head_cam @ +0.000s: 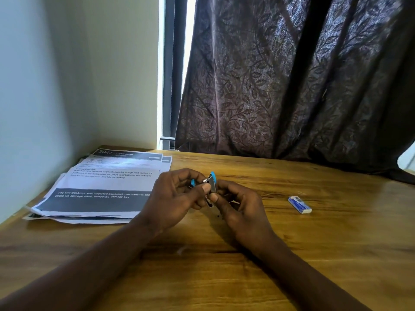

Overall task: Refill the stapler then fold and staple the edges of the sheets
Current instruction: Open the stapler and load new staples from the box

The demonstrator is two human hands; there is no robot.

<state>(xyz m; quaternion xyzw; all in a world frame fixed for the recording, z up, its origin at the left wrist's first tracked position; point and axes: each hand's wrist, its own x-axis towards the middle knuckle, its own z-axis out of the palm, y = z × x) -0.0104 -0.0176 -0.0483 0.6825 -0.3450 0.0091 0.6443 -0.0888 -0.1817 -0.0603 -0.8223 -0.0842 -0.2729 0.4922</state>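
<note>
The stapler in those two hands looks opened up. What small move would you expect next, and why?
Probably closing it, or seating staples first. The blue stapler is held open between the left hand and right hand, its metal parts showing. The staple box lies untouched on the table, and the sheets lie unfolded. Whether staples are loaded I cannot tell.

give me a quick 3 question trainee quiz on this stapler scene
1. True or false: the stapler lies on the table.
2. Which side of the hands is the staple box on? A) the person's left B) the person's right
3. What lies on the table at the person's left?

Key:
1. False: the left hand and right hand both hold it up.
2. B
3. A stack of printed sheets.
</note>
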